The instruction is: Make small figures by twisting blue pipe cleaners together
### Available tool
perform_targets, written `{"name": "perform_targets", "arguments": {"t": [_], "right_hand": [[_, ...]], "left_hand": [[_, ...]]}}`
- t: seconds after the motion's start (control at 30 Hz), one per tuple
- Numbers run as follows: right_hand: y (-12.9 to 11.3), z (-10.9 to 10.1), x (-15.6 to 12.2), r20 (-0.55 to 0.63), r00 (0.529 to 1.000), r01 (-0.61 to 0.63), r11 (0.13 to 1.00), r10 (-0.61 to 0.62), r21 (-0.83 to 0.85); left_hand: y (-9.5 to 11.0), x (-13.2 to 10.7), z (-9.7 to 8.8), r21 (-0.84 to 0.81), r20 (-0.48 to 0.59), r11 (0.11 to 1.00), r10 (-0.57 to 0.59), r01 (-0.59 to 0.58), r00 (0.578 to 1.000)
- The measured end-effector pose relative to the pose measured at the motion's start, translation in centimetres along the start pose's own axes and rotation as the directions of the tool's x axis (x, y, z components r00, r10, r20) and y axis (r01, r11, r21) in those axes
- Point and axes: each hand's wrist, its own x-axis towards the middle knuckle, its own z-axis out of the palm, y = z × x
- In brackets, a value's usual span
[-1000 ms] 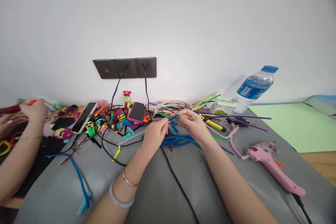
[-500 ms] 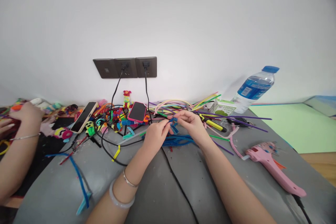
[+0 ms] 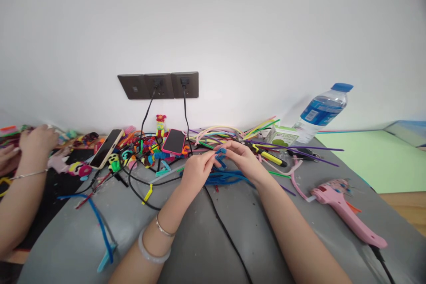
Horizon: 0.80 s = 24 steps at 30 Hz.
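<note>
My left hand [image 3: 196, 169] and my right hand [image 3: 242, 157] meet above the grey table [image 3: 199, 248], fingers pinched together on a small bent blue pipe cleaner piece [image 3: 220, 156]. Just below them a bundle of blue pipe cleaners [image 3: 226, 179] lies on the table. My left wrist wears two bangles. Behind the hands spreads a pile of long coloured pipe cleaners [image 3: 233, 135].
A pink glue gun [image 3: 342, 208] lies at right, a water bottle [image 3: 321, 111] and a small green box [image 3: 282, 135] behind it. Two phones [image 3: 106, 147] [image 3: 174, 141] charge from wall sockets [image 3: 159, 85]. Another person's hands [image 3: 35, 140] work at far left. A blue pipe cleaner [image 3: 101, 226] lies front left.
My hands stay in place, the fingers shifting slightly on the blue piece. The other person's hands at far left have moved among their items.
</note>
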Motion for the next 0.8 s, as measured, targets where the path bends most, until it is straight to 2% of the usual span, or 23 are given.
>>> {"name": "perform_targets", "arguments": {"t": [0.2,0.27,0.33,0.47,0.57,0.7,0.8], "right_hand": [[-0.7,-0.3,-0.6,0.134,0.984,-0.147,0.961,0.118,0.233],[-1.0,-0.3,-0.7,0.162,0.978,-0.177,0.941,0.134,0.29],[-1.0,-0.3,-0.7,0.14,0.981,-0.168,0.943,0.133,0.287],[-0.8,0.0,-0.5,0.084,0.994,-0.09,0.98,0.076,0.176],[-0.7,0.2,-0.4,0.083,0.996,-0.029,0.998,0.023,0.063],[-1.0,0.2,-0.4,0.098,0.994,0.061,0.992,-0.05,-0.11],[-1.3,-0.4,-0.6,0.144,0.987,0.118,0.929,-0.071,-0.35]], "left_hand": [[0.7,-0.2,0.0,-0.307,0.114,0.952,0.034,0.002,0.993],[0.8,-0.2,0.1,-0.357,0.127,0.934,0.037,0.011,0.991],[0.6,-0.1,0.2,-0.383,0.103,0.923,0.0,0.039,0.995],[0.0,0.3,0.4,-0.514,-0.01,0.853,-0.109,0.089,0.994],[-0.3,0.6,0.1,-0.63,-0.069,0.767,-0.21,0.121,0.975],[-0.3,0.8,-0.2,-0.762,-0.042,0.628,-0.294,0.16,0.955],[-0.4,0.9,-0.3,-0.817,-0.032,0.553,-0.325,0.162,0.945]]}}
